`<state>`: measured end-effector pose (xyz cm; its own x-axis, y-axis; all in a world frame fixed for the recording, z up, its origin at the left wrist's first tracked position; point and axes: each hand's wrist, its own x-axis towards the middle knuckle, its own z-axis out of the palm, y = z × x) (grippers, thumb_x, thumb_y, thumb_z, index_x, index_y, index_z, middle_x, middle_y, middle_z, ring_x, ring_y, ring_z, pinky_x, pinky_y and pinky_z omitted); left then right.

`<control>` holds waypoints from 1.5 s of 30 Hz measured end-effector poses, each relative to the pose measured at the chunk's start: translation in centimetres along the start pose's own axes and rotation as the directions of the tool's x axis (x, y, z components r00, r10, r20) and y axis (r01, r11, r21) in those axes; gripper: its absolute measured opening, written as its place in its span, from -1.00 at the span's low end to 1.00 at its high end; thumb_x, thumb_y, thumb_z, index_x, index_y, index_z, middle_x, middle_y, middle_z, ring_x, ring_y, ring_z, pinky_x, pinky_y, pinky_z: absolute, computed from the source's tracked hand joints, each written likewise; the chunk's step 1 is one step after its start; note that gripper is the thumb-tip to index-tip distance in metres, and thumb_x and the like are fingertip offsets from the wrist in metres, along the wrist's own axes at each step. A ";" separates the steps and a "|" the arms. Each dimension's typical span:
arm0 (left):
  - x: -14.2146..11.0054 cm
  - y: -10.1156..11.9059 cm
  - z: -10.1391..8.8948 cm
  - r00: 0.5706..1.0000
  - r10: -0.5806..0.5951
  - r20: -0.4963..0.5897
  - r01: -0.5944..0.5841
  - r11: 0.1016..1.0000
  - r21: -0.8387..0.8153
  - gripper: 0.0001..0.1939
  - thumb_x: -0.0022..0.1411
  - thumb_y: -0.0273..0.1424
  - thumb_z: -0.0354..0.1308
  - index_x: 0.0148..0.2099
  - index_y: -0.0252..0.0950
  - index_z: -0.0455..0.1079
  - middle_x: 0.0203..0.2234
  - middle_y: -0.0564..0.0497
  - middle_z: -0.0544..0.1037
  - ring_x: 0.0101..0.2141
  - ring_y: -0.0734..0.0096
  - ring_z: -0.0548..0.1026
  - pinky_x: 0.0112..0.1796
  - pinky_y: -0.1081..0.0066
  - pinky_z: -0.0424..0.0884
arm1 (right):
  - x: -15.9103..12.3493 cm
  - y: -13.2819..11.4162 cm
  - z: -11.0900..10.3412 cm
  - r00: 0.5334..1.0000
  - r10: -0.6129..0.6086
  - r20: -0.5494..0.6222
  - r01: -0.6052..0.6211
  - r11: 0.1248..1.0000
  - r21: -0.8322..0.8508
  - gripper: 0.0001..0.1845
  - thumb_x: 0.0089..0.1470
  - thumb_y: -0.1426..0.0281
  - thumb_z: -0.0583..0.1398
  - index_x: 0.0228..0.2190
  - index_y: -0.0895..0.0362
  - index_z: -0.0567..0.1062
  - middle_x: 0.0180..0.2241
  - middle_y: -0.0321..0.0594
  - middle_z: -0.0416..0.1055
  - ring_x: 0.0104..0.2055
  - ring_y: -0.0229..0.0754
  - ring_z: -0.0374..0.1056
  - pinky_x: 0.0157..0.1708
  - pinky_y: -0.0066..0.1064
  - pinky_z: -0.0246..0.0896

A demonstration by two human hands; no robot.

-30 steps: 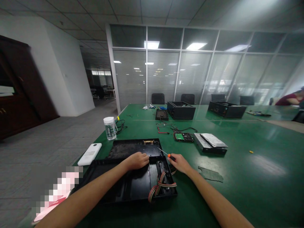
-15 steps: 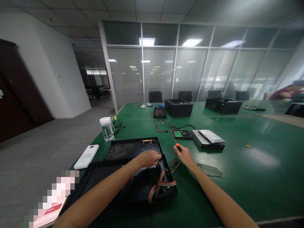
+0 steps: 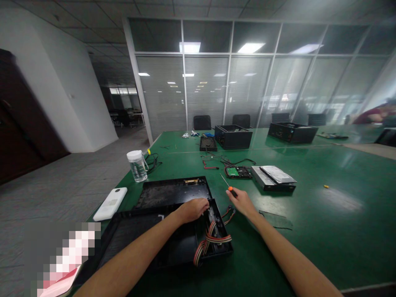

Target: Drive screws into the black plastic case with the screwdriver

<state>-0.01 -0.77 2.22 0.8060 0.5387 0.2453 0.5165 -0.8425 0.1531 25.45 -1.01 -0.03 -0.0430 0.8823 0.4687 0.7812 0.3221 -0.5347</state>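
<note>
My right hand [image 3: 242, 201] holds a screwdriver [image 3: 230, 189] with an orange and black handle, its thin shaft pointing up and left over the green table. Closed fingers of my left hand [image 3: 195, 209] are at the right end of a black plastic panel [image 3: 123, 233]; whatever they pinch is hidden. Striped ribbon cables [image 3: 216, 239] loop over that end of the panel, and some stick out to its right. Just behind lies a second black panel [image 3: 173, 193] with a brass-coloured connector strip. A hard drive [image 3: 238, 172] with a green board rests beyond the screwdriver tip.
A metal drive unit [image 3: 274, 179] sits right of the hard drive. On the left are a water bottle [image 3: 138, 167] and a white power bank [image 3: 110, 204]. A thin dark sheet [image 3: 275, 220] lies by my right forearm. Two black cases [image 3: 233, 137] stand farther back.
The camera view has shifted slightly. My left hand remains at the panel's right end, and my right hand still holds the screwdriver, with its tip now a little farther from the hard drive.
</note>
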 end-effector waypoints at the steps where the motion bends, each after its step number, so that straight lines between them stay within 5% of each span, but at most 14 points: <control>1: 0.0 0.0 0.0 1.000 0.004 -0.003 -0.004 1.000 -0.006 -0.82 0.33 -0.42 -0.19 -0.19 -0.31 0.23 -0.35 -0.01 0.41 -0.31 0.40 0.38 -0.25 0.45 0.28 | 0.0 0.0 0.0 1.000 0.000 0.009 0.000 1.000 0.010 -0.58 0.10 0.06 -0.04 -0.51 0.10 0.38 -0.58 -0.26 0.36 -0.52 -0.21 0.26 -0.49 -0.44 0.04; 10: -0.1 -0.5 0.5 0.997 -0.002 -0.074 -0.006 0.994 -0.113 -0.77 0.22 -0.52 -0.04 -0.06 -0.33 0.27 -0.24 -0.05 0.46 -0.21 0.38 0.41 -0.13 0.39 0.30 | 0.7 0.6 0.4 0.988 0.154 -0.024 -0.140 0.944 0.297 -0.71 -0.06 0.23 0.10 -0.27 0.10 0.29 -0.42 -0.30 0.31 -0.43 -0.25 0.23 -0.42 -0.41 0.13; 15: 0.2 -1.2 1.3 0.995 0.004 -0.099 -0.017 0.990 -0.136 -0.82 0.27 -0.45 -0.05 -0.20 -0.35 0.38 -0.28 -0.05 0.50 -0.21 0.39 0.43 -0.11 0.40 0.30 | 1.1 1.0 0.3 0.975 0.216 0.056 -0.219 0.883 0.415 -0.67 -0.14 0.33 0.09 -0.26 0.10 0.19 -0.49 -0.39 0.18 -0.54 -0.33 0.12 -0.54 -0.47 0.08; 21: 0.3 -1.2 1.1 0.994 0.093 -0.053 -0.100 0.986 -0.133 -0.77 0.30 -0.47 -0.09 -0.20 -0.34 0.40 -0.25 -0.05 0.50 -0.19 0.42 0.43 -0.11 0.41 0.29 | 1.2 -0.2 -0.8 0.973 0.159 0.167 -0.229 0.747 0.625 -0.58 -0.02 0.10 0.03 -0.20 0.13 0.24 -0.47 -0.31 0.26 -0.61 -0.36 0.05 -0.64 -0.49 -0.02; 25: 0.2 -0.9 0.6 0.990 0.136 -0.038 -0.140 0.981 -0.136 -0.76 0.29 -0.47 -0.10 -0.25 -0.34 0.41 -0.30 -0.06 0.50 -0.23 0.42 0.43 -0.15 0.44 0.30 | 1.0 -0.5 -1.9 0.965 0.261 0.026 -0.202 0.678 0.707 -0.61 -0.02 0.04 0.06 -0.37 0.12 0.30 -0.65 -0.42 0.13 -0.68 -0.37 -0.05 -0.70 -0.51 -0.18; 33: 0.0 0.1 -0.1 1.000 -0.014 -0.018 0.013 0.997 -0.080 -0.83 0.20 -0.47 0.02 -0.16 -0.33 0.36 -0.31 -0.04 0.48 -0.28 0.38 0.41 -0.20 0.43 0.29 | 0.2 -1.9 -1.5 0.976 0.153 -0.157 -0.042 0.834 0.550 -0.68 0.01 0.13 0.05 -0.54 0.12 0.30 -0.63 -0.36 0.13 -0.61 -0.31 0.06 -0.61 -0.48 -0.01; 45: 0.4 0.2 0.0 0.997 -0.083 0.006 0.083 0.988 -0.129 -0.83 0.15 -0.50 0.06 -0.18 -0.32 0.40 -0.39 0.01 0.50 -0.36 0.42 0.43 -0.29 0.47 0.27 | -0.2 -2.4 -1.6 0.988 0.007 -0.154 0.050 0.932 0.359 -0.72 0.05 0.20 0.02 -0.53 0.12 0.32 -0.58 -0.32 0.19 -0.51 -0.26 0.15 -0.47 -0.46 0.08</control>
<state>0.41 -0.68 2.33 0.7618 0.6070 0.2263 0.5401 -0.7880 0.2955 24.58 -2.47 2.31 0.0586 0.8212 0.5676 0.5023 0.4671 -0.7276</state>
